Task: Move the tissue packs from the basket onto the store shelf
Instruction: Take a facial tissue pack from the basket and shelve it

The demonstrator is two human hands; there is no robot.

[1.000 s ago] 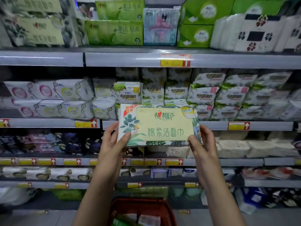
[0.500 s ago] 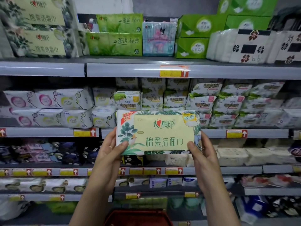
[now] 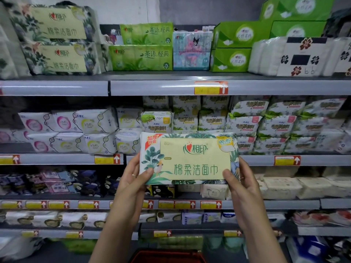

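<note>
**Tissue pack held up in both hands, facing the shelves**

- Far left, top shelf (image 3: 57,87): two matching packs (image 3: 57,40) stacked one on the other, with the same leaf print and yellow label as the held one. More packs to their left are cut off by the frame edge.
- Left hand (image 3: 133,179): its grip is closed on the pack's lower left corner. The thumb lies across the front and a ring shows on one finger. The fingertips are hidden behind the pack.
- Tissue pack (image 3: 190,158): in mid-air at centre, label towards the camera and roughly level, in front of the second shelf edge. It touches no shelf and covers the goods behind it.
- Basket (image 3: 167,257): only a strip of red rim shows at the bottom edge, between the forearms. Its contents are out of view.
- Right hand (image 3: 245,185): its grip is closed on the lower right corner, thumb on the front. The other fingers wrap behind, mostly unseen.
- Right, top shelf: green boxes (image 3: 233,48), then white packs with dark flowers (image 3: 296,57), which run out of frame.
- The lower shelves are dim and blurred, and their labels are unreadable.
</note>
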